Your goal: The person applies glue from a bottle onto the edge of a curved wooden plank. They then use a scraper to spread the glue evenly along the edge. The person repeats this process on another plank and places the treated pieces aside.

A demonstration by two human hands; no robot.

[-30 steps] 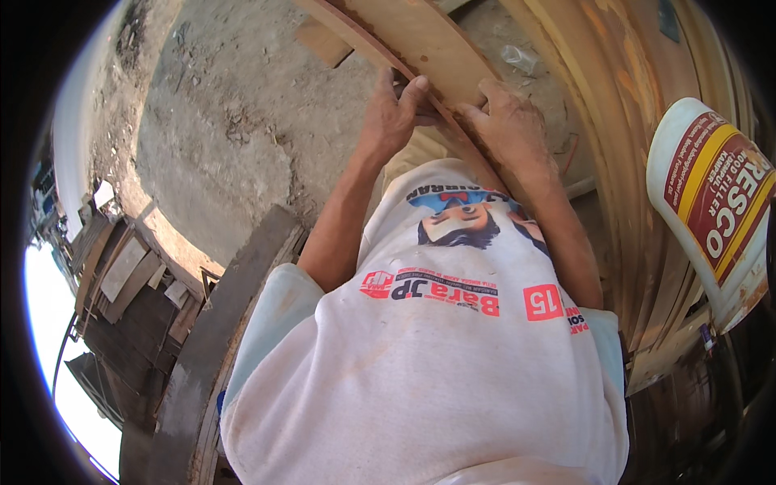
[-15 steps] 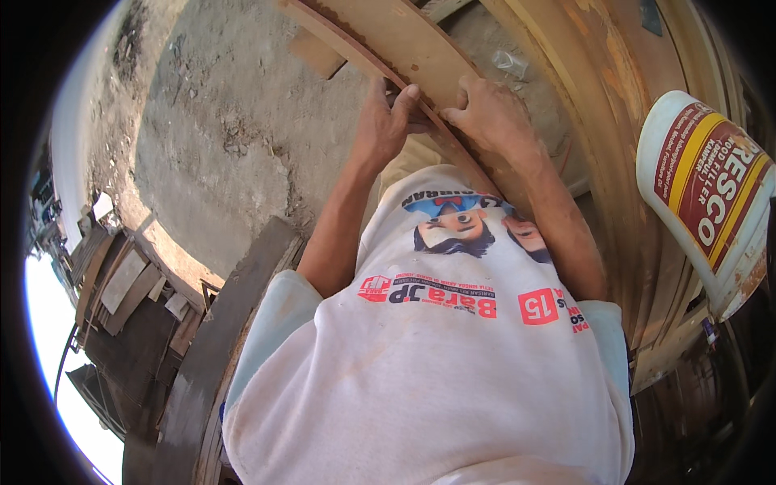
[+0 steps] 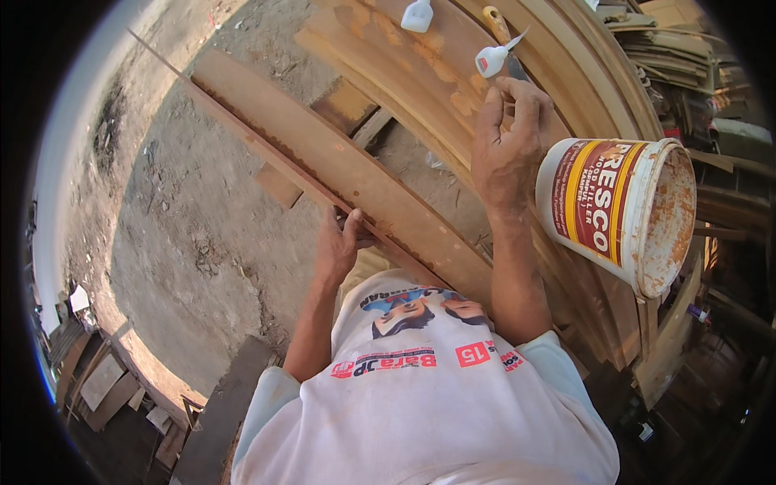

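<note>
The person's left hand [image 3: 341, 242] grips a long reddish wooden strip [image 3: 260, 144] near its lower end, thumb on top and the fingers mostly hidden beneath. The strip runs along the near edge of a broad board [image 3: 323, 158], and the pinch seems meant to keep that edge steady. Brown spots mark the seam between them. The right hand [image 3: 513, 137] is raised over the stacked wood [image 3: 566, 48], thumb and fingers parted in a loose curl with nothing visible between them — whether a fingertip touches the small nozzled bottle [image 3: 490, 61] just beyond cannot be told. That bottle, a second white bottle [image 3: 416, 16] and a yellow-handled tool [image 3: 495, 24] lie within reach, presumably for convenience. The tub [image 3: 622, 210] beside the right forearm appears tilted, its smeared mouth facing right — perhaps for easy access.
</note>
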